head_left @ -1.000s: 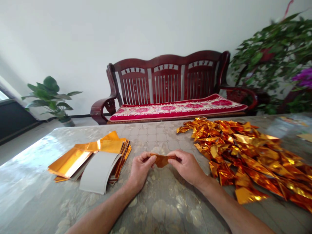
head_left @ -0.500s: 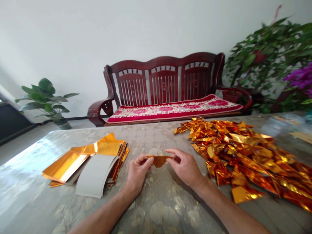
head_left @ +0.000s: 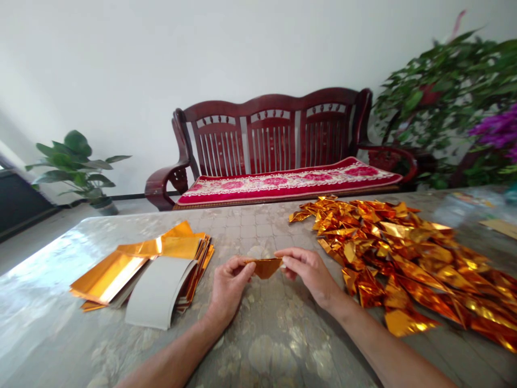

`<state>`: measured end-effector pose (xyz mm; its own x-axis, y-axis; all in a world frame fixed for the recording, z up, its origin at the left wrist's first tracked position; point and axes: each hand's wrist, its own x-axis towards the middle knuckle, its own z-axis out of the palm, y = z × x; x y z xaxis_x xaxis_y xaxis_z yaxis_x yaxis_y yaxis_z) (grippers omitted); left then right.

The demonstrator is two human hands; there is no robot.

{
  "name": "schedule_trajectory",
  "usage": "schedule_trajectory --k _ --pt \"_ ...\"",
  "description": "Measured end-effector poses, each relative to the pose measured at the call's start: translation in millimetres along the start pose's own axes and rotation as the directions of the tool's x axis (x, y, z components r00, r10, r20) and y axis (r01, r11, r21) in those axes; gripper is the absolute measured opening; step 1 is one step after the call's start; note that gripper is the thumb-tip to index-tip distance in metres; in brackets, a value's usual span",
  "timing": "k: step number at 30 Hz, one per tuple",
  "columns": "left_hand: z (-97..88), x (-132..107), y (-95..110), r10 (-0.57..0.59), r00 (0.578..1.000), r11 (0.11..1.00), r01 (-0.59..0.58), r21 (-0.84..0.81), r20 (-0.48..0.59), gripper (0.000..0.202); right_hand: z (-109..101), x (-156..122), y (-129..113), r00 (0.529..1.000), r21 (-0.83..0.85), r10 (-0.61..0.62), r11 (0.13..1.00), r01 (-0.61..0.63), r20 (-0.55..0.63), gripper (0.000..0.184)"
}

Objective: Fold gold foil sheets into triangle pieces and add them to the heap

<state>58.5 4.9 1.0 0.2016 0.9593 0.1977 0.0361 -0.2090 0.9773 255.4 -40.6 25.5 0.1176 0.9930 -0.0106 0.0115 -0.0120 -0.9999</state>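
A small folded piece of gold foil paper (head_left: 265, 266) is held just above the table between both hands. My left hand (head_left: 228, 288) pinches its left end with thumb and fingers closed. My right hand (head_left: 309, 272) pinches the right end, fingers curled over the fold. To the left lies a stack of flat gold foil sheets (head_left: 137, 267), some turned white side up. To the right spreads a large heap of folded gold foil pieces (head_left: 404, 258).
The table (head_left: 266, 345) has a glossy patterned cover. Behind it stands a dark red wooden bench (head_left: 274, 145) with a red cushion. A potted plant (head_left: 78, 164) is at the far left, a big leafy plant (head_left: 448, 91) with purple flowers at the right.
The camera has shifted slightly to the right. My right hand's fingers have closed in over the foil piece's right end; the piece stays between both hands.
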Motion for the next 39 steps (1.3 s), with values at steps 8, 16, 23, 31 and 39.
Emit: schedule_trajectory --k 8,16,23,31,39 --pt "-1.1 3.9 -3.9 -0.041 0.999 0.999 0.040 -0.026 -0.033 0.024 -2.4 1.7 3.7 0.998 0.126 0.047 0.991 -0.052 0.047 0.037" --pt "2.5 4.6 -1.0 -0.151 0.987 0.988 0.152 -0.020 0.060 0.026 -8.1 8.7 9.9 0.986 -0.233 -0.157 0.962 0.142 -0.049 0.019" --pt "-1.5 9.7 -10.6 -0.040 0.995 0.995 0.032 0.090 0.090 0.015 -8.5 5.1 16.3 0.966 -0.391 -0.258 0.889 0.236 -0.002 0.018" --pt "-0.2 3.9 -5.1 0.105 0.986 0.990 -0.116 0.081 0.128 0.006 -10.3 3.4 16.1 0.897 -0.462 -0.439 0.785 0.413 0.055 0.015" --pt "-16.1 5.5 -6.5 0.358 0.882 0.886 -0.425 0.187 0.307 0.009 -15.5 2.2 21.6 0.853 -0.526 -0.440 0.674 0.519 0.279 0.016"
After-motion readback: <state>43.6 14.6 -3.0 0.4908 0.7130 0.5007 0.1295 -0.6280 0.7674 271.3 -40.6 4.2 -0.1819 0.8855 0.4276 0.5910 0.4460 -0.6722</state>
